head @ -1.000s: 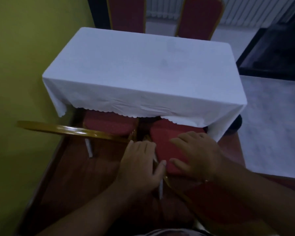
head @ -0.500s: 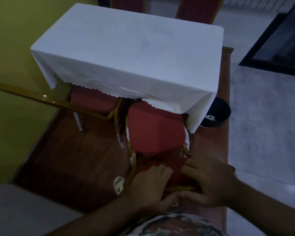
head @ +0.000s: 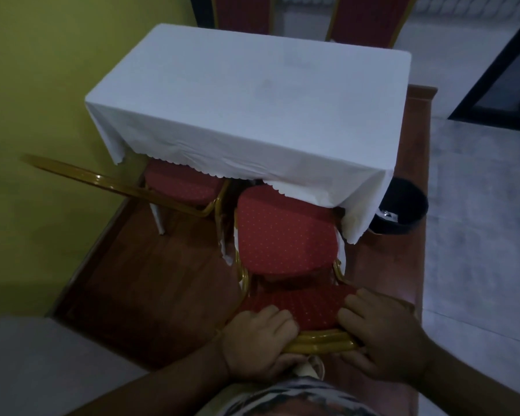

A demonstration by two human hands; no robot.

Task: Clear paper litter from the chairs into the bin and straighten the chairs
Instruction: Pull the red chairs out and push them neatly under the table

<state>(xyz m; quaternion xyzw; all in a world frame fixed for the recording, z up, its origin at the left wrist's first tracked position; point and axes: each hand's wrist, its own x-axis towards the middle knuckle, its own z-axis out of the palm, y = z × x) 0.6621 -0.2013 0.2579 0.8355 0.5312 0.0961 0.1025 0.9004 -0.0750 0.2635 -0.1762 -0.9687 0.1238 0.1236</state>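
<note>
A red chair [head: 284, 232] with a gold frame stands in front of me, its seat partly under the white-clothed table [head: 252, 100]. My left hand [head: 257, 345] and my right hand [head: 382, 337] both grip the top of its backrest. A second red chair [head: 180, 184] stands to its left, turned at an angle, its seat under the cloth. The black bin [head: 403, 205] sits on the floor by the table's right corner with a bit of paper inside. No paper shows on either seat.
A yellow wall [head: 42, 100] closes the left side. Two more red chairs [head: 367, 19] stand behind the table. The chairs rest on a brown wooden platform [head: 147, 280] with a grey floor to the right. A dark frame [head: 505, 85] is at the far right.
The right chair has come back from under the table and now faces it squarely. My hands moved from its seat to its backrest top.
</note>
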